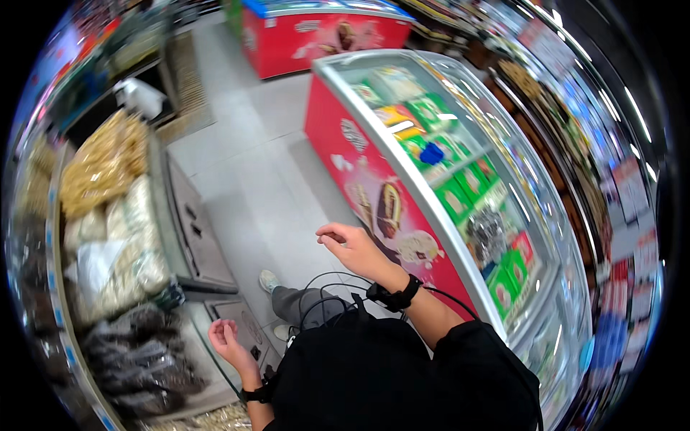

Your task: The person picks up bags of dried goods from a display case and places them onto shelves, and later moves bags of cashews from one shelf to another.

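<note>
Both of my hands hang in the air over the aisle, holding nothing that I can see. My right hand (352, 250) is just left of the red side of a chest freezer (336, 133), its fingers loosely bent, touching nothing. Lower left, my left hand (230, 345) is near the edge of a display bin, palm up with its fingers relaxed and slightly curled. Dark wristbands sit on both wrists, and the right one carries a small black device (387, 296). Black cables (323, 286) loop in front of my body.
Green boxes (454, 200) and other packs lie under the freezer's glass. On the left, bins hold bagged yellowish goods (104, 169), whitish packs (136, 237) and dark bagged goods (140, 359). Another red freezer (287, 47) stands farther ahead. Grey tiled floor (251, 172) runs between them.
</note>
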The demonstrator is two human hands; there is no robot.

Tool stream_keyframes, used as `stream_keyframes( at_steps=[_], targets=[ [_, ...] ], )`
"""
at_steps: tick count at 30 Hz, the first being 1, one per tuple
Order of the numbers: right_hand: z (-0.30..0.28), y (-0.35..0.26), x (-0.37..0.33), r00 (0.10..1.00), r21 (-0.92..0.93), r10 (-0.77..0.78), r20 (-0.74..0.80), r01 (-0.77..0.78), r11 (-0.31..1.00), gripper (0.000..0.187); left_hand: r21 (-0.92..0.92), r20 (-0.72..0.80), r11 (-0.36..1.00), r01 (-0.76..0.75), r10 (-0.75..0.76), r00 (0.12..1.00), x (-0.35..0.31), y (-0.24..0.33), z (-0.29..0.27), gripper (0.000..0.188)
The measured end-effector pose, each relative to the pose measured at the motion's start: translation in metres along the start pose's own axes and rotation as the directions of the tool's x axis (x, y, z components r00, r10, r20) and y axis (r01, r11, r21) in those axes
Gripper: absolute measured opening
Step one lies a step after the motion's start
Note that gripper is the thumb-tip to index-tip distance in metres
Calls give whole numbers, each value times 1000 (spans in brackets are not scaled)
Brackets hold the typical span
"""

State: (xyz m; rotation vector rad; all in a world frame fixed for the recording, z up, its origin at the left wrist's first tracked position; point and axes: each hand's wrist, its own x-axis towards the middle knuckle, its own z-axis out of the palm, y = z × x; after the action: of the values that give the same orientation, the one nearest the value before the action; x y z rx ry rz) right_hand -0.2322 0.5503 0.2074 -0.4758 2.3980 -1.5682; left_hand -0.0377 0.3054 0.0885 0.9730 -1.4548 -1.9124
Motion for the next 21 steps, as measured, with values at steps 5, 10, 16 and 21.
stream_keyframes(
  at_steps=[5,10,16,21],
  targets=[
    [-92,76,-73,903,48,135,-408,-127,991,21,127,195,985,121,-144,970,-18,-22,47,13],
    [-182,147,-129,670,-14,168,-723,-257,966,20,175,281,973,152,-198,939,-32,-37,79,10],
    [-331,277,-207,203,65,160,-966,-406,911,36,271,316,952,140,-225,922,-60,-66,162,11],
    [-427,377,-268,-129,261,230,-965,-594,761,57,346,390,927,145,-283,876,-106,-98,289,12]
  ],
)
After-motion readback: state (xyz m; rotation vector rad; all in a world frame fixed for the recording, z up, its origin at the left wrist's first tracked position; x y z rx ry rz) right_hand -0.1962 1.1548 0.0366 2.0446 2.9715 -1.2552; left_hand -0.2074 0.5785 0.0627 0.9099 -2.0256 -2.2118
